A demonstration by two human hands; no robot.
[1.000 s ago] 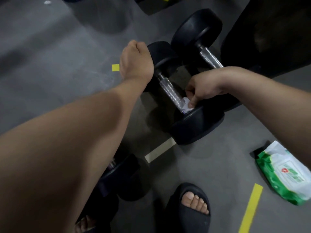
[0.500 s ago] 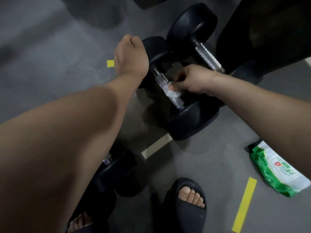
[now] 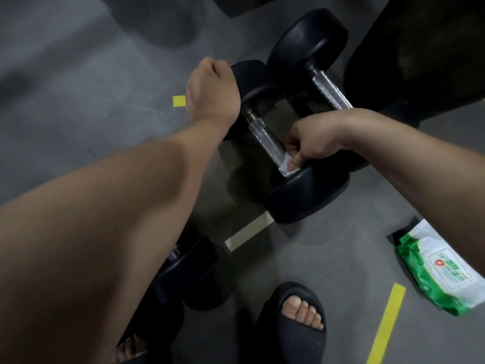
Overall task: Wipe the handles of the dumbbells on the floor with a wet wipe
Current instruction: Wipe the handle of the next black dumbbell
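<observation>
Mid-wipe: the right hand [image 3: 312,143] clamped the wet wipe [image 3: 284,166] round the handle [image 3: 265,137] of the nearer dumbbell [image 3: 307,195] on the floor [image 3: 78,88], at its near end. The left hand [image 3: 212,93] gripped the far end, steadying it. Next, probably, a firm drag along the bare handle toward the left hand.

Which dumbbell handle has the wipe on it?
Middle dumbbell: right hand holds the wet wipe at its handle's near end; the far dumbbell has a bare handle.

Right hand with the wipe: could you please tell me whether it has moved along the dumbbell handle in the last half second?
Yes. The right hand has slid the wet wipe along the handle, from its middle to the near head.
</observation>
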